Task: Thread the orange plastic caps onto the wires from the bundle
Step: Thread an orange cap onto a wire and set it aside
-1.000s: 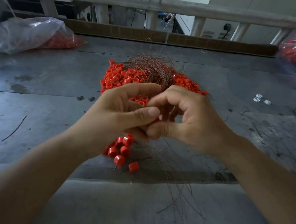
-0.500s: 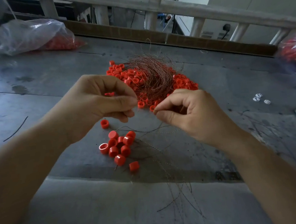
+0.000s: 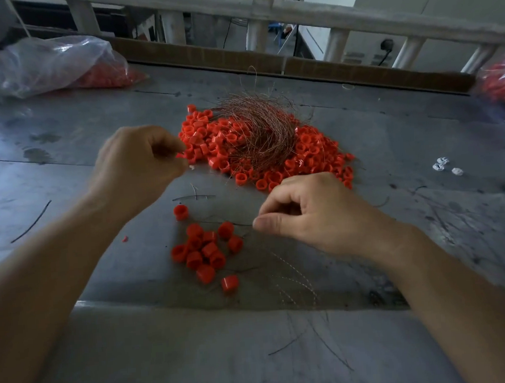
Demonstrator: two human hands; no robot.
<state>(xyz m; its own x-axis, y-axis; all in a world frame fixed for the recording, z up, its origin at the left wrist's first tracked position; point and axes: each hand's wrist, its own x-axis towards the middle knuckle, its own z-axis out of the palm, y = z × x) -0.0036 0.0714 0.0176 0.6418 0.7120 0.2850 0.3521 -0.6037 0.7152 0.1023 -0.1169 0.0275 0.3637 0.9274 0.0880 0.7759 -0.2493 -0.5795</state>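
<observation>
While left hand (image 3: 142, 166) curls tight and pinches bit of orange cap (image 3: 181, 155) at fingertips, right hand (image 3: 322, 219) pinches thin wire (image 3: 241, 223) between thumb and finger. From right hand, thin wire runs toward 9 o'clock, to small bunch of caps (image 3: 204, 250). That bunch lies at 6 o'clock from left hand. At 12 o'clock from right hand, 3 o'clock from left hand: big cap pile (image 3: 311, 154), just beside both. On top of pile: wire bundle (image 3: 256, 131). Hands well apart.

Wire bundle (image 3: 256, 131) sits on cap pile (image 3: 311, 157), mid table (image 3: 391, 139); small cap cluster (image 3: 204, 251) in front, nearer viewer; bag (image 3: 48, 68) back L, second bag (image 3: 503, 84) R.
</observation>
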